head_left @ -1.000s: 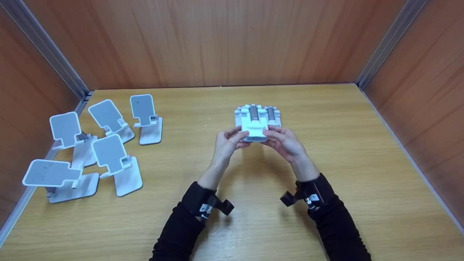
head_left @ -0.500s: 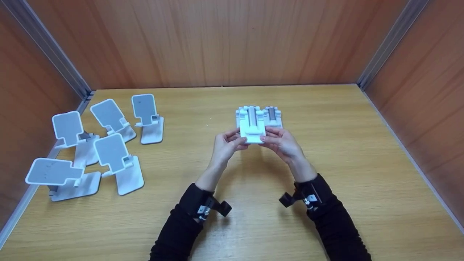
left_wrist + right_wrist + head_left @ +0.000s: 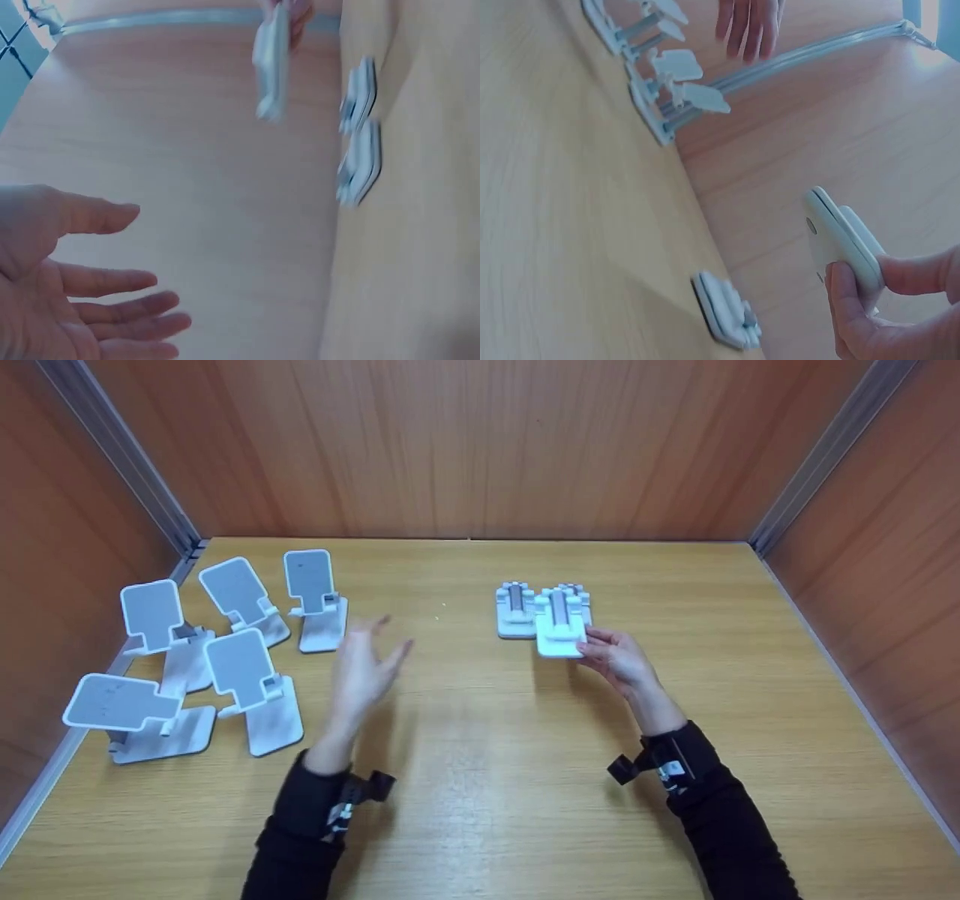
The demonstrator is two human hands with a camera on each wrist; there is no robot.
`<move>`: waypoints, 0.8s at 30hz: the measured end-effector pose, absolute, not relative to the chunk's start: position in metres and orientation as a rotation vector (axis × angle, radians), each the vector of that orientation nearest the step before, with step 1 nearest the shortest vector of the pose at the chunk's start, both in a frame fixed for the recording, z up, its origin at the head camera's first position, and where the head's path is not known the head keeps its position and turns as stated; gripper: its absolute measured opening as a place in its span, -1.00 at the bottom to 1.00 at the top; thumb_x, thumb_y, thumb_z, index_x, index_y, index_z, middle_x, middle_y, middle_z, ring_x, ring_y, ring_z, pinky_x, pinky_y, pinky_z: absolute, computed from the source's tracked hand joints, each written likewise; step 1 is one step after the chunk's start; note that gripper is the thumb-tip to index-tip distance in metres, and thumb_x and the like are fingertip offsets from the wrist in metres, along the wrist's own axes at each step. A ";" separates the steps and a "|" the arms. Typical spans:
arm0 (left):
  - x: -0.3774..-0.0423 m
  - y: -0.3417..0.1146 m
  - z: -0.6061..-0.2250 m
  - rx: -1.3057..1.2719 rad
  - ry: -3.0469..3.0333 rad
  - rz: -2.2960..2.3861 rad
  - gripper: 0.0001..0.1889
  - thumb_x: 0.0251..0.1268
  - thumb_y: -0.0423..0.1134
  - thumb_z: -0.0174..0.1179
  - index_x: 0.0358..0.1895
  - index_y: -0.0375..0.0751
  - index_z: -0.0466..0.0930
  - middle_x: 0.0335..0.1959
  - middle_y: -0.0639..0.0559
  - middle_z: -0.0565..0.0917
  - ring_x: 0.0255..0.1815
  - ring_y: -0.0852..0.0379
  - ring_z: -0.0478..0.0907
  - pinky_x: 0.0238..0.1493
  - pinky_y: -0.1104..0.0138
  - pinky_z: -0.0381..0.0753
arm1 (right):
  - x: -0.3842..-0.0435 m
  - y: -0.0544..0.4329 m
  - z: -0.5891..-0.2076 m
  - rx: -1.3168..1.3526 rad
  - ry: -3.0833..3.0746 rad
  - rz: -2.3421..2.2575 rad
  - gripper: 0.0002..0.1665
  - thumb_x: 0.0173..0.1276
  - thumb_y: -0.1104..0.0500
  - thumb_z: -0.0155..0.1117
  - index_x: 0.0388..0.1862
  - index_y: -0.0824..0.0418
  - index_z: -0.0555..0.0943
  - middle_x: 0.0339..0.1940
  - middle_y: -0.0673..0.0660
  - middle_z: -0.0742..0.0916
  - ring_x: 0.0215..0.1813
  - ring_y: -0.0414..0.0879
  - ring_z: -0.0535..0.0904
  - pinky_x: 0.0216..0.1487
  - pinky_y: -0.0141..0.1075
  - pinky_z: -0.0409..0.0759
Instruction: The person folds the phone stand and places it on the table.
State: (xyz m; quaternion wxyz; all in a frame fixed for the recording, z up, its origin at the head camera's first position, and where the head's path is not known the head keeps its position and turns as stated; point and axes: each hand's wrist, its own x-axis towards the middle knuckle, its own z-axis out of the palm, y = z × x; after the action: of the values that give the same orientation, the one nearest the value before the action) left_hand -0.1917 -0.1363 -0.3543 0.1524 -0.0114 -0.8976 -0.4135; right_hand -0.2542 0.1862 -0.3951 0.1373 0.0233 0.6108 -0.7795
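My right hand [image 3: 619, 664] pinches the lower right corner of a white folded phone stand [image 3: 561, 643], thumb on top and fingers beneath. It is held above the table, as the right wrist view also shows. Behind it lie two more folded phone stands: the left one [image 3: 515, 622] is in plain sight, while the other [image 3: 586, 607] is partly hidden by the held one. Fingers spread and holding nothing, my left hand [image 3: 360, 671] is in the air over the left half of the table, slightly blurred. Closest to it is an unfolded phone stand [image 3: 324, 634].
Several unfolded phone stands crowd the table's left side, among them one lying sideways [image 3: 165, 739] and one near the front [image 3: 274, 727]. A wooden back wall [image 3: 465, 450] and side walls enclose the wooden table [image 3: 480, 810].
Both hands held the folded stand before. My left hand has let go and swung left, towards the unfolded stands. My right hand has shifted slightly right with the stand.
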 end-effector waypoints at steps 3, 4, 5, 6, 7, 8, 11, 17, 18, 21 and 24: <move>-0.188 -0.163 -0.346 0.087 -2.567 -1.053 -0.49 0.11 -0.27 0.18 0.08 -0.53 0.33 0.10 -0.40 0.31 0.13 -0.24 0.25 0.17 0.06 0.22 | -0.260 0.201 -0.398 0.116 1.833 -2.224 -0.40 0.24 0.47 0.02 0.23 0.59 0.08 -0.33 0.06 0.63 -0.25 -0.17 0.59 -0.10 -0.36 0.53; -0.187 -0.172 -0.344 0.140 -2.567 -1.025 -0.48 0.13 -0.27 0.17 0.10 -0.53 0.31 0.13 -0.41 0.26 0.16 -0.25 0.21 0.19 0.05 0.19 | -0.262 0.205 -0.398 0.139 1.853 -2.217 -0.41 0.24 0.46 0.02 0.22 0.59 0.10 -0.33 0.06 0.63 -0.26 -0.18 0.59 -0.09 -0.36 0.52; -0.186 -0.181 -0.343 0.196 -2.562 -1.010 -0.46 0.13 -0.27 0.16 0.13 -0.54 0.27 0.17 -0.41 0.21 0.19 -0.25 0.17 0.22 0.05 0.16 | -0.265 0.210 -0.399 0.160 1.869 -2.209 -0.40 0.24 0.46 0.01 0.23 0.58 0.09 -0.32 0.06 0.63 -0.27 -0.19 0.58 -0.07 -0.36 0.51; -0.185 -0.190 -0.343 0.258 -2.561 -0.999 -0.43 0.14 -0.26 0.15 0.16 -0.53 0.23 0.21 -0.42 0.16 0.23 -0.26 0.11 0.24 0.05 0.12 | -0.267 0.215 -0.399 0.180 1.882 -2.206 -0.40 0.25 0.46 0.01 0.23 0.57 0.09 -0.29 0.08 0.62 -0.27 -0.20 0.58 -0.05 -0.35 0.50; -0.184 -0.198 -0.343 0.321 -2.563 -1.001 -0.40 0.15 -0.25 0.14 0.19 -0.53 0.18 0.25 -0.42 0.09 0.26 -0.26 0.05 0.25 0.04 0.08 | -0.270 0.220 -0.399 0.199 1.901 -2.195 -0.40 0.25 0.46 -0.01 0.24 0.56 0.08 -0.24 0.12 0.62 -0.27 -0.21 0.58 -0.01 -0.34 0.48; -0.183 -0.206 -0.343 0.381 -2.568 -0.995 -0.36 0.17 -0.23 0.13 0.23 -0.52 0.12 0.27 -0.42 0.04 0.29 -0.26 -0.01 0.27 0.03 0.04 | -0.273 0.225 -0.399 0.220 1.912 -2.195 -0.41 0.26 0.46 -0.03 0.25 0.56 0.08 -0.15 0.20 0.60 -0.26 -0.22 0.57 0.03 -0.32 0.45; -0.181 -0.229 -0.350 0.524 -2.581 -1.011 -0.27 0.19 -0.19 0.09 0.30 -0.49 -0.06 0.32 -0.41 -0.11 0.33 -0.24 -0.17 0.29 0.03 -0.03 | -0.282 0.240 -0.397 0.265 1.937 -2.187 -0.40 0.29 0.47 -0.09 0.28 0.54 0.02 0.13 0.40 0.43 -0.20 -0.20 0.55 0.14 -0.29 0.35; -0.181 -0.253 -0.362 0.664 -2.596 -1.093 -0.19 0.20 -0.18 0.05 0.33 -0.45 -0.27 0.31 -0.43 -0.17 0.33 -0.25 -0.20 0.28 0.04 -0.03 | -0.301 0.262 -0.400 0.388 2.063 -2.088 -0.41 0.31 0.46 -0.17 0.31 0.46 0.00 0.27 0.39 0.24 0.06 -0.07 0.41 0.22 -0.27 0.25; -0.181 -0.255 -0.363 0.687 -2.592 -1.093 -0.18 0.20 -0.17 0.04 0.33 -0.44 -0.29 0.31 -0.43 -0.16 0.33 -0.24 -0.18 0.28 0.04 -0.02 | -0.304 0.265 -0.402 0.421 2.080 -2.071 -0.41 0.31 0.46 -0.17 0.32 0.45 0.01 0.28 0.38 0.25 0.08 -0.06 0.39 0.22 -0.26 0.25; -0.180 -0.259 -0.365 0.730 -2.583 -1.091 -0.15 0.21 -0.16 0.03 0.33 -0.43 -0.36 0.32 -0.42 -0.17 0.33 -0.23 -0.19 0.29 0.07 -0.02 | -0.313 0.270 -0.407 0.517 2.089 -2.048 -0.40 0.30 0.47 -0.17 0.33 0.40 0.04 0.29 0.33 0.27 0.12 -0.05 0.36 0.21 -0.26 0.27; -0.179 -0.264 -0.368 0.746 -2.585 -1.094 -0.16 0.21 -0.17 0.03 0.32 -0.47 -0.35 0.30 -0.46 -0.15 0.33 -0.25 -0.17 0.29 0.05 -0.02 | -0.319 0.274 -0.411 0.595 2.066 -2.050 -0.39 0.28 0.49 -0.18 0.33 0.37 0.06 0.29 0.30 0.27 0.16 -0.03 0.33 0.19 -0.27 0.30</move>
State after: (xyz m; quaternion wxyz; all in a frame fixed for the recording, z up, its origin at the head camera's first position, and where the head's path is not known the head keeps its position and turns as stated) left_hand -0.1786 -0.2643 -0.3683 0.1184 0.2550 -0.8837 -0.3742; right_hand -0.3190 0.2742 -0.4115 0.0857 0.1995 0.6929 -0.6875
